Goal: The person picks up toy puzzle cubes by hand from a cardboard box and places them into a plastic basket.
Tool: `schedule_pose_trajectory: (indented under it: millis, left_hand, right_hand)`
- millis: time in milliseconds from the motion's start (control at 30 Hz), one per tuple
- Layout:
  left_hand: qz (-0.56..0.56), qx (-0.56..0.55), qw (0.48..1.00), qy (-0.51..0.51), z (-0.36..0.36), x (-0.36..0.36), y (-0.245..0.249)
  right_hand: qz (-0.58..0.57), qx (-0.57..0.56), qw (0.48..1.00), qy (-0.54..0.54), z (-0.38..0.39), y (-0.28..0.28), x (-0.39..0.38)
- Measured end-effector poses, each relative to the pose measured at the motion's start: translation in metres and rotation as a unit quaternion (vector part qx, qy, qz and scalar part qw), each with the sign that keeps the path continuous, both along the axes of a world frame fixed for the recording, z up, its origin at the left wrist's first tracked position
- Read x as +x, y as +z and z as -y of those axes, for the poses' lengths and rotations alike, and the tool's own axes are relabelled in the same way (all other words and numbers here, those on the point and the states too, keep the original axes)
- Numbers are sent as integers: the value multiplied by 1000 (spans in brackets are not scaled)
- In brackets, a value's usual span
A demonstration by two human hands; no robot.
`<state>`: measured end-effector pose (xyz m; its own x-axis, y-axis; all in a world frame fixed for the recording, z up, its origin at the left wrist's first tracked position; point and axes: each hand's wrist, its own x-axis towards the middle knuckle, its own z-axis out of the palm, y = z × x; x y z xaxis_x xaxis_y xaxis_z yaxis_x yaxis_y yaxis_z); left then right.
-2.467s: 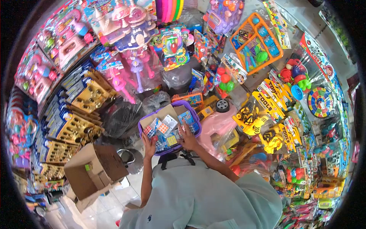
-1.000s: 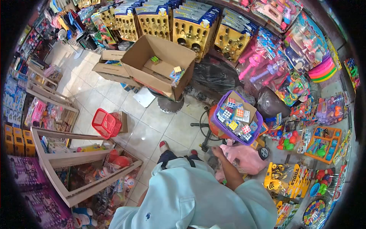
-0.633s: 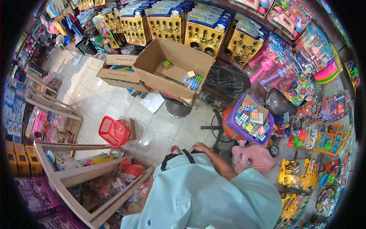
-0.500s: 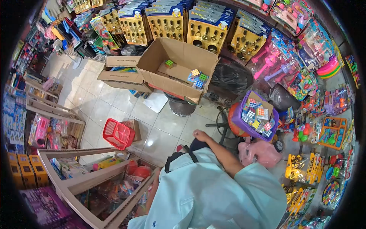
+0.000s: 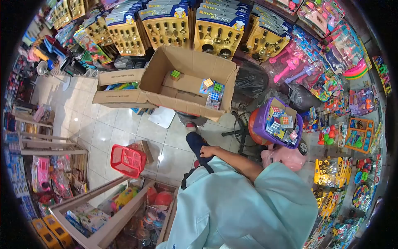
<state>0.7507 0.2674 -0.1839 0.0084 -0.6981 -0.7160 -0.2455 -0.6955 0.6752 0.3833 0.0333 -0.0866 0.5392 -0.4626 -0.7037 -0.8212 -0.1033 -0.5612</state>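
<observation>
My right hand [image 5: 207, 152] is closed in a loose fist in front of my light blue shirt, over my dark trouser leg [image 5: 195, 142]. Nothing shows in its fingers. My left hand is out of sight. Ahead stands an open cardboard box [image 5: 166, 89] with a few puzzle cubes inside, one of them green and yellow [image 5: 175, 75] at the left. To the right, a purple basket [image 5: 265, 132] holds several cubes, some in packaging. Neither container is touched by my hand.
A red basket [image 5: 127, 161] stands on the tiled floor at the left, beside a small carton. A wooden-framed display case [image 5: 83, 242] is at the lower left. A black stool base [image 5: 239, 133] and a wrapped pink toy [image 5: 286, 158] stand at the right. Kitchen play sets [image 5: 217, 35] line the back.
My dark-clothed leg now reaches forward toward the cardboard box. My right hand has shifted slightly left and down in view. The part of my left arm that showed before is now out of sight.
</observation>
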Motion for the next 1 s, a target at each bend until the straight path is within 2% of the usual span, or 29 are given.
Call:
schedule_pose_trajectory:
  millis: [33, 133, 233, 333, 367, 400, 433, 467, 533, 600, 633, 700, 733, 767, 833, 867, 933, 967, 1000]
  left_hand:
    - [2, 0, 1000, -13, 13, -1, 3]
    - [8, -13, 998, -63, 58, 3, 13]
    - [3, -47, 992, -119, 113, 9, 19]
    - [-22, -127, 978, -164, 170, 21, 17]
    - [-42, -167, 970, -173, 191, 28, 19]
    - [52, -110, 969, -217, 251, -11, 139]
    - [65, -164, 957, -229, 294, -20, 171]
    - [77, -218, 943, -241, 335, -27, 202]
    - [119, -212, 942, -230, 406, -54, 276]
    - [80, -285, 925, -238, 463, -67, 308]
    - [57, -264, 939, -214, 484, -84, 333]
    - [4, -277, 932, -232, 523, -118, 371]
    - [-3, -339, 907, -250, 540, -135, 373]
    - [-21, -326, 906, -270, 555, -152, 374]
    - [-68, -283, 902, -319, 585, -184, 366]
    - [-97, -254, 898, -346, 600, -197, 351]
    - [-42, -293, 855, -427, 634, -222, 312]
    - [-6, -279, 845, -455, 651, -228, 280]
    - [30, -265, 833, -485, 669, -230, 242]
  right_hand:
    - [-14, -14, 1000, 23, 13, 3, 5]
    - [-30, 48, 998, 9, 59, 42, 22]
    - [20, 41, 998, -39, 99, 79, 30]
    - [121, -57, 990, -47, 138, 129, 36]
    - [124, -50, 990, -55, 148, 145, 35]
    - [179, -43, 980, -78, 162, 174, 32]
    - [234, -38, 966, -100, 176, 198, 27]
    - [236, -36, 965, -107, 189, 213, 22]
    - [342, 142, 903, -218, 211, 232, 9]
    - [325, 149, 894, -269, 234, 238, -15]
    - [304, 153, 887, -312, 244, 237, -28]
    - [262, 113, 876, -388, 258, 227, -57]
    - [233, 103, 865, -433, 262, 213, -69]
    - [204, 92, 850, -476, 267, 192, -79]
    - [51, -86, 887, -450, 273, 132, -100]
    - [50, -87, 886, -452, 273, 100, -104]
    - [-128, -154, 825, -529, 270, 52, -113]
    - [-130, -154, 822, -532, 265, 49, -114]
    - [-189, -170, 817, -518, 257, 48, -113]
